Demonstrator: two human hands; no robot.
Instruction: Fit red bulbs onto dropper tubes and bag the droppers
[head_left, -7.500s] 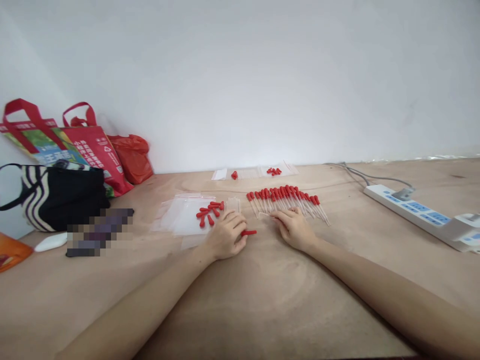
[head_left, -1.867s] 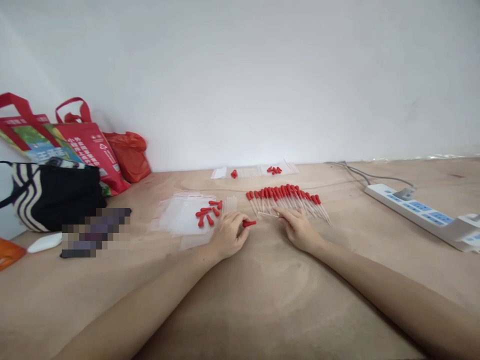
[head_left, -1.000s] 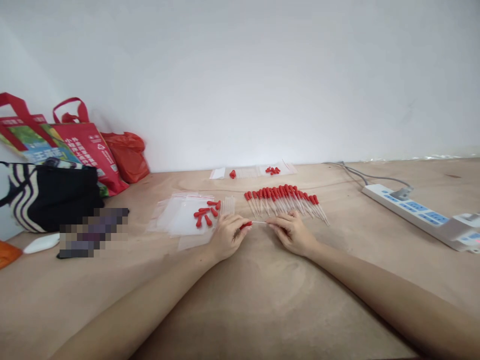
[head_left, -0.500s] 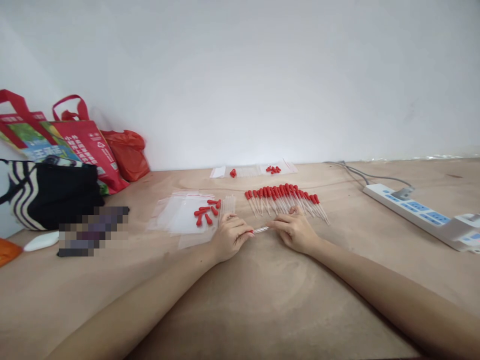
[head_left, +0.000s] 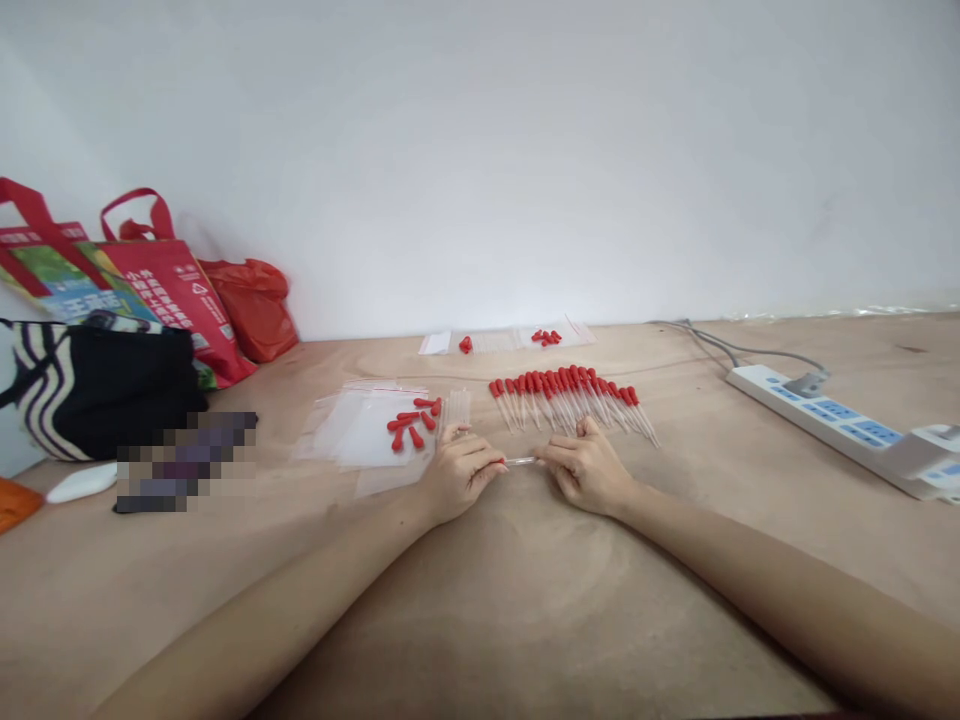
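Both hands joined at one clear tube (head_left: 520, 461), on the near side of the row of red-topped droppers (head_left: 573, 380)

Nearer than the row, the left hand (head_left: 461, 477) pinches a red bulb (head_left: 502, 461), mostly hidden by its fingers, at one end of the tube, while the right hand (head_left: 589, 470) has its fingertips closed on the other end, the tube lying nearly level between them; left of the row are loose clear tubes (head_left: 457, 405) and, beyond those, loose red bulbs (head_left: 397, 440) on flat clear bags (head_left: 360, 435); behind the row lies a small group of red bulbs (head_left: 547, 338) on clear plastic; well to its right sits a white power strip (head_left: 825, 420), and well to its left a black striped bag (head_left: 142, 390)
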